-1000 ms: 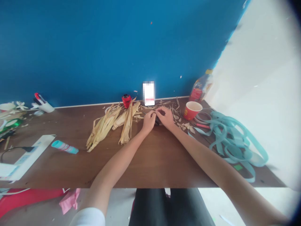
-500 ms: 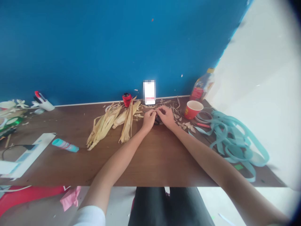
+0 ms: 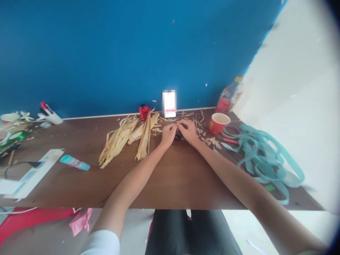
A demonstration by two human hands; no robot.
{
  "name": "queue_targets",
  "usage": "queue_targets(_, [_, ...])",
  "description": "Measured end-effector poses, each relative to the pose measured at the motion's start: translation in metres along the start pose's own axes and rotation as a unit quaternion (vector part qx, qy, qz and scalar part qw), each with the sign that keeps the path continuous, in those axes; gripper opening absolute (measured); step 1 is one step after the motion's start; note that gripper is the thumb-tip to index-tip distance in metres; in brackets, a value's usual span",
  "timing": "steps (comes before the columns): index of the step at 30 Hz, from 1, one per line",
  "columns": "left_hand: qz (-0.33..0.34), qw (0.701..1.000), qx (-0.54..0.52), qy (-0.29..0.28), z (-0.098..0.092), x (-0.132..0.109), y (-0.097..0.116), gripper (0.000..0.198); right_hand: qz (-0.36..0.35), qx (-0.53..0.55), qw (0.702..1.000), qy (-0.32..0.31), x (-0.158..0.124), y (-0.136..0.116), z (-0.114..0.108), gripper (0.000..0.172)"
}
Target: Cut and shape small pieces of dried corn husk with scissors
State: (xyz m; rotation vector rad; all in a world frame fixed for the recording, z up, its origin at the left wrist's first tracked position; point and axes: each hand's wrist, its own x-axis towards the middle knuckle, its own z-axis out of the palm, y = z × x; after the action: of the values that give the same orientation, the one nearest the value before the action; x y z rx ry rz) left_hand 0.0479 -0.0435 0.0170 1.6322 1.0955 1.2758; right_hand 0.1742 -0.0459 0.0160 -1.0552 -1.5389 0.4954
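My left hand and my right hand meet above the back middle of the table, fingertips pinched close together. Whatever they pinch is too small and too covered by the fingers to name. Just beneath them lies a dark object, mostly hidden. Dry husk scraps are strewn behind and to the right of my hands. Left of my left hand rest dried corn husks, with one narrow husk bundle nearest to it.
A red paper cup, a bottle and a tangle of teal ribbon occupy the right side. A bright phone leans on the wall beside a red spool. Leftward lie a teal tube and a power strip.
The whole view has shifted very slightly. Both hands keep the same pinched pose in the same place, and nothing on the table has visibly moved.
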Motion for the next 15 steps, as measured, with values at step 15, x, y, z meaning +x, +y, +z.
queue_targets(15, [-0.032, 0.999, -0.036, -0.017, 0.0026, 0.003, -0.0015, 0.022, 0.018, 0.058, 0.998, -0.008, 0.0012, 0.0035, 0.0009, 0.016])
